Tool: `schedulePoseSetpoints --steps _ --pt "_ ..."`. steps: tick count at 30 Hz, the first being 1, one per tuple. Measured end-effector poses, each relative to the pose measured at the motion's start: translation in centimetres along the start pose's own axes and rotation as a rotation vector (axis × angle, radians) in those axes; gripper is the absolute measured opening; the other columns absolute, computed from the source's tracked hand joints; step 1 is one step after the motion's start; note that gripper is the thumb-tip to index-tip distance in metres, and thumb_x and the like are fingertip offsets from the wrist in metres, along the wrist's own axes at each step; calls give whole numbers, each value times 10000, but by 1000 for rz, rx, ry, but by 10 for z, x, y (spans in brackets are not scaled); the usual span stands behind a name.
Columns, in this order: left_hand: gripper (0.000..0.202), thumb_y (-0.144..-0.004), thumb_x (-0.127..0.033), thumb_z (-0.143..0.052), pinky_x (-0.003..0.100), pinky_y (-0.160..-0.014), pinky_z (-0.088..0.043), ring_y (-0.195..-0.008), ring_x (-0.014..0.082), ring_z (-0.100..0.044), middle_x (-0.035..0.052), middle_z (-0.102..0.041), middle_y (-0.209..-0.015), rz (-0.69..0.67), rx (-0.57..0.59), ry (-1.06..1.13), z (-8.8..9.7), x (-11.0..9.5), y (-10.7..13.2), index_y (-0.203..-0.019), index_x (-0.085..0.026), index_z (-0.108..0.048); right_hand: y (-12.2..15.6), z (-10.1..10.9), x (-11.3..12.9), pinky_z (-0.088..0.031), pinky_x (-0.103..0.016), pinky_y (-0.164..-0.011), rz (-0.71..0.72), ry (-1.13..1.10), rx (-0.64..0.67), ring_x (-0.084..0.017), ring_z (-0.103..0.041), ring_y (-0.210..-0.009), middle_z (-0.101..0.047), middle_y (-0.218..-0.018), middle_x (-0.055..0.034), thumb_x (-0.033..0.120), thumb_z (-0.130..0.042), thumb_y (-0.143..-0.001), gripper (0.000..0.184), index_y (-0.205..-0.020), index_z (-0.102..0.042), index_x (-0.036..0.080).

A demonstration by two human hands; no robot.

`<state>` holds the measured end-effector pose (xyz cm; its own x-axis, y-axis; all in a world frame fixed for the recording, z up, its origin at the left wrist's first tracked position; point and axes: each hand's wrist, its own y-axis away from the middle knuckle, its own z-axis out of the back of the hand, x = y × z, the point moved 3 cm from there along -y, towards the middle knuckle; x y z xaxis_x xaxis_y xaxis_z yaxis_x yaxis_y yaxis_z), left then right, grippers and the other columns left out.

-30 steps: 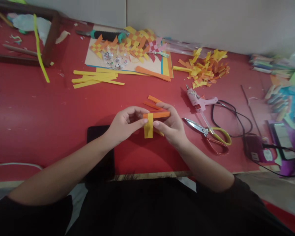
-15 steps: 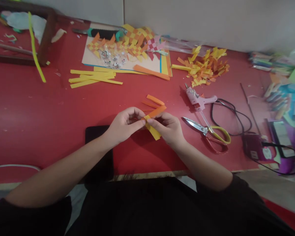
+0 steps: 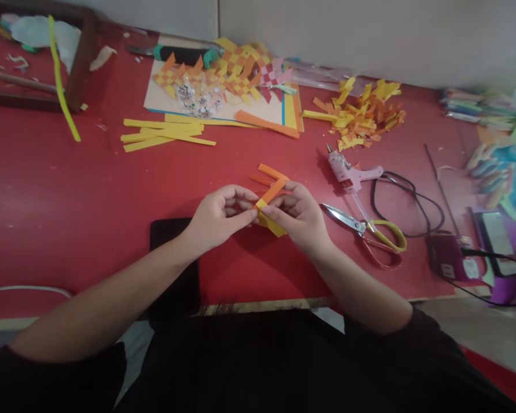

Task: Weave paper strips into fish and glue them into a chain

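My left hand [image 3: 219, 218] and my right hand [image 3: 298, 215] meet fingertip to fingertip over the red table [image 3: 69, 195]. Together they pinch a small piece made of an orange paper strip [image 3: 272, 191] crossed with a yellow paper strip [image 3: 273, 225]. The orange strip points up and to the right, the yellow one down and to the right. Two loose orange strips [image 3: 272, 171] lie just behind my hands. A black tablet [image 3: 172, 229] lies under my left wrist.
Scissors [image 3: 365, 232] and a pink glue gun [image 3: 348, 172] with its black cord lie to the right. Yellow strips [image 3: 163, 133], woven paper pieces [image 3: 236, 71] on card and a scrap pile [image 3: 361, 115] sit farther back. A dark wooden frame [image 3: 79, 63] is far left, coloured clutter [image 3: 499, 172] far right.
The crossed strips have been turned in my fingers: the orange one swung from level to slanting up right, the yellow one from hanging straight down to slanting down right.
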<state>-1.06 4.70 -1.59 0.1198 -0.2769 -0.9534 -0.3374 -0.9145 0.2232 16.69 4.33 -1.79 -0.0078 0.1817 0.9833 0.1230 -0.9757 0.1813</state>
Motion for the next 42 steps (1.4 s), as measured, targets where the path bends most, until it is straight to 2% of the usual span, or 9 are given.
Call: schedulePoseSetpoints --steps 3,9,17,25,29,31,33,36,42 --pt "269 -783 -243 -772 312 -747 -609 -707 152 -725 15 -712 -793 16 16 22 0 2 0 -987 -161 -618 1 -2 1 -479 -237 -584 -14 -41 32 -96 -617 -599 -657 -694 64 361 -821 -759 512 -1134 -499 227" --pt "321 -769 -244 -775 206 -589 -544 -631 98 -659 -8 -686 -780 19 -32 -67 1 -2 1 -1047 -161 -638 2 -4 7 -451 -222 -591 -9 -43 69 -76 -560 -600 -604 -665 79 348 -824 -757 507 -1138 -517 214" --pt "351 -789 -237 -760 232 -723 -571 -749 125 -711 9 -732 -830 0 -41 -54 1 -4 2 -1107 -172 -627 3 -3 8 -450 -237 -583 -4 -5 71 -91 -556 -608 -593 -670 74 392 -822 -760 539 -1164 -505 228" --pt "305 -789 -242 -778 205 -670 -559 -723 113 -698 -2 -709 -799 -49 -67 -51 2 -3 2 -1052 -168 -643 4 -7 7 -438 -219 -553 -12 -69 95 -77 -546 -572 -601 -654 82 354 -817 -769 539 -1184 -499 222" --pt "283 -799 -253 -783 221 -728 -573 -724 111 -706 -14 -701 -789 -89 -92 -2 4 -2 3 -1037 -174 -655 5 -4 5 -441 -224 -534 0 -117 52 -94 -580 -584 -627 -681 68 410 -791 -793 548 -1227 -501 240" --pt "264 -806 -254 -779 221 -734 -576 -708 106 -704 -20 -697 -777 -98 -106 20 5 -2 3 -1026 -175 -656 5 -4 6 -442 -228 -532 16 -83 67 -97 -578 -586 -644 -696 51 413 -788 -795 453 -1148 -568 236" --pt "244 -810 -247 -774 210 -712 -574 -685 100 -699 -25 -692 -756 -102 -117 32 6 -2 3 -1013 -177 -658 6 -5 7 -441 -230 -542 25 -6 114 -91 -559 -586 -654 -702 25 422 -764 -815 281 -956 -650 207" --pt "226 -808 -240 -772 197 -685 -576 -674 98 -695 -24 -689 -743 -103 -130 42 6 -3 2 -995 -176 -663 7 -6 9 -416 -230 -535 33 121 142 -84 -507 -573 -633 -662 8 449 -721 -843 289 -743 -684 179" --pt "219 -795 -235 -779 208 -686 -609 -663 100 -691 -31 -675 -716 -57 -133 106 4 -4 1 -968 -171 -663 7 -3 9 -387 -234 -543 29 155 128 -88 -475 -572 -582 -617 19 426 -690 -859 278 -734 -718 180"
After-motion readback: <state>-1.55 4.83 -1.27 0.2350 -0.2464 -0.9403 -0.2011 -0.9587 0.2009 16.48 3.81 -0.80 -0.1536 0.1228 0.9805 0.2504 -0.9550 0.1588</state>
